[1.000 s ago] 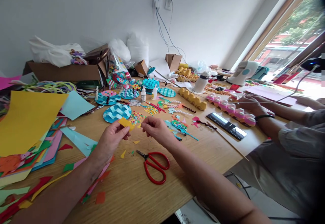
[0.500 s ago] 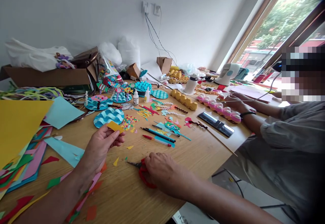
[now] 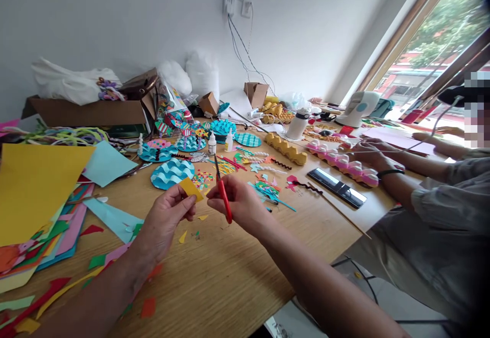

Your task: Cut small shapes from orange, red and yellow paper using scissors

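Note:
My left hand (image 3: 170, 215) pinches a small yellow piece of paper (image 3: 190, 189) between thumb and fingers, above the wooden table. Close beside it, my right hand (image 3: 241, 205) is closed around red-handled scissors (image 3: 225, 200), whose dark blades point up and away from me. The blades stand apart from the paper. Just beyond my left hand lies a round blue plate (image 3: 170, 172) with wavy white and blue strips. Small colored paper bits (image 3: 202, 178) are scattered beside that plate, partly hidden by my hands. A yellow scrap (image 3: 182, 237) lies on the table below.
Colored paper sheets (image 3: 42, 190) and strips cover the left side. Glue bottles (image 3: 212, 144), a yellow egg-carton strip (image 3: 285, 149), a phone (image 3: 337, 188) and a thin wooden stick (image 3: 346, 217) lie farther right. A co-worker's hands (image 3: 369, 154) are by a pink egg-carton strip (image 3: 342, 163).
My right hand has lifted the scissors off the table and brought them up beside the yellow paper, blades now pointing upward. The view has turned slightly left.

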### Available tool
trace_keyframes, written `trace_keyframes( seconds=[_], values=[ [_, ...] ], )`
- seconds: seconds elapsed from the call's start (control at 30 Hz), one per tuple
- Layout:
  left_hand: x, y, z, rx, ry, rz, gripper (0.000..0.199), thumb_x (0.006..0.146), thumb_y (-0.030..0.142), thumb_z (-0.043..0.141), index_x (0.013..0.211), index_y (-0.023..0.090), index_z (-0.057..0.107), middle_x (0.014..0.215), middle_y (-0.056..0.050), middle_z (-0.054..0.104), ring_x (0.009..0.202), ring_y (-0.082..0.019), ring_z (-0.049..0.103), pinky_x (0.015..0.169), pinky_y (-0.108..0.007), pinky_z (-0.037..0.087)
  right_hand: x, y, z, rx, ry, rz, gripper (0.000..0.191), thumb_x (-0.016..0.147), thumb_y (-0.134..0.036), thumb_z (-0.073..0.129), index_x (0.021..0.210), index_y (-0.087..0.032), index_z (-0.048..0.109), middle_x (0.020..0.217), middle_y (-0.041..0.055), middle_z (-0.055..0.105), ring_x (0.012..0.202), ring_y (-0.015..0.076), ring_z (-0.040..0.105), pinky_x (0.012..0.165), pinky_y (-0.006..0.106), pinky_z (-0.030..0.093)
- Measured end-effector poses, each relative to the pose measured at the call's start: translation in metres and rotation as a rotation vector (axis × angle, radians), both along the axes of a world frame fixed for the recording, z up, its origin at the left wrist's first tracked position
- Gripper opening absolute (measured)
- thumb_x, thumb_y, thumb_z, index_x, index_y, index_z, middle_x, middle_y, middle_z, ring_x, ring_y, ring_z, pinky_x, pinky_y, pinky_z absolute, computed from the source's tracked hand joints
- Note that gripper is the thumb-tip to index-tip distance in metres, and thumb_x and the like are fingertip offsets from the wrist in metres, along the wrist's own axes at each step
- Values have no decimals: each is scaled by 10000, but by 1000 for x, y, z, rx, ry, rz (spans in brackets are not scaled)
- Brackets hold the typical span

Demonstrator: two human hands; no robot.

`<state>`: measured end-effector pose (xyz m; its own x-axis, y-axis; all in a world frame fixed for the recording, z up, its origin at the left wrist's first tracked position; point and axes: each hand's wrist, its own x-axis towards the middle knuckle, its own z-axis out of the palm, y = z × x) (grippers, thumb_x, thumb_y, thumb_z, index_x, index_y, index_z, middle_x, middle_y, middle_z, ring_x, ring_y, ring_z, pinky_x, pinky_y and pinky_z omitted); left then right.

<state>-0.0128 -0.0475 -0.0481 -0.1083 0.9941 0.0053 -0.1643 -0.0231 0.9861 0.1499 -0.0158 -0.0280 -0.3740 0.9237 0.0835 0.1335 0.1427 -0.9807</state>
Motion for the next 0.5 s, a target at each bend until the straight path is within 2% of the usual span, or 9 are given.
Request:
trace_keyframes(
  seconds=[0.1,0.27,0.5],
  values=[
    [1,-1,0,17,12,-13,119,692,284,701,734,187,647,580,43,577,542,-91,476,524,-207,390,-10,4,1,-9,2,31,297,641,-239,765,739,-189,488,738,-9,624,657,130,574,636,275,472],
    [0,-2,0,23,34,-48,125,714,301,683,774,195,656,602,41,582,549,-94,483,520,-211,385,-17,9,-2,76,-64,5,264,664,-247,727,705,-197,472,613,-57,502,554,105,469,568,257,439],
    [2,-1,9,33,151,-7,136,640,300,699,663,177,647,543,26,575,517,-114,494,507,-241,404,-19,13,-3,160,-93,0,223,687,-260,682,727,-198,472,618,-54,479,576,111,466,541,233,385]
  ],
)
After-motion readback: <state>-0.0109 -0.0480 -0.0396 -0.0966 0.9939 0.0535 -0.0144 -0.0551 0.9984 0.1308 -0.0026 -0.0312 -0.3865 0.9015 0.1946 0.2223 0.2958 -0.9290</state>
